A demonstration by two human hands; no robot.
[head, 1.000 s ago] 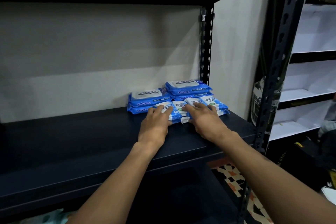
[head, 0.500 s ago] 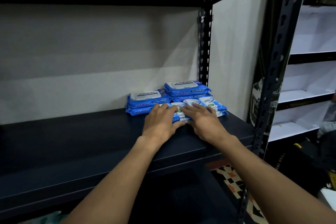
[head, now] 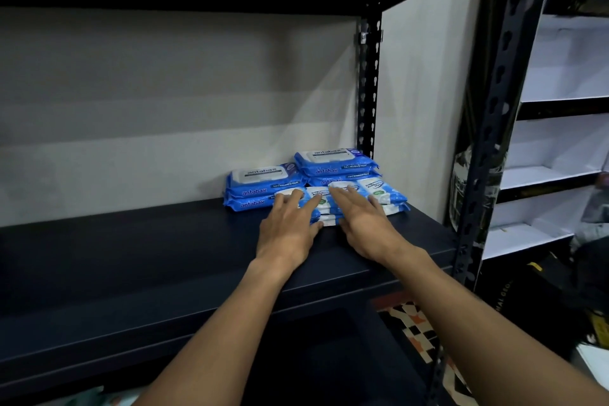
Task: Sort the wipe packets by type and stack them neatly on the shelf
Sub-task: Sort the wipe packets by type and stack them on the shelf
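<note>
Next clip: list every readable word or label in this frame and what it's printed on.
"antabax": lid and front edges, left stack of large packets.
"antabax": lid and front edge, right stack of large packets.
Small packets in front: print too blurred to read.
Dark box, lower right: partial letters, unreadable.

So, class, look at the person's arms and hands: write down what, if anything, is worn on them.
Nothing is worn. The left hand and right hand are bare, with no gloves, and no rings show. The left forearm and right forearm are bare to the frame edge: no sleeves, watch or bracelet in view.
</note>
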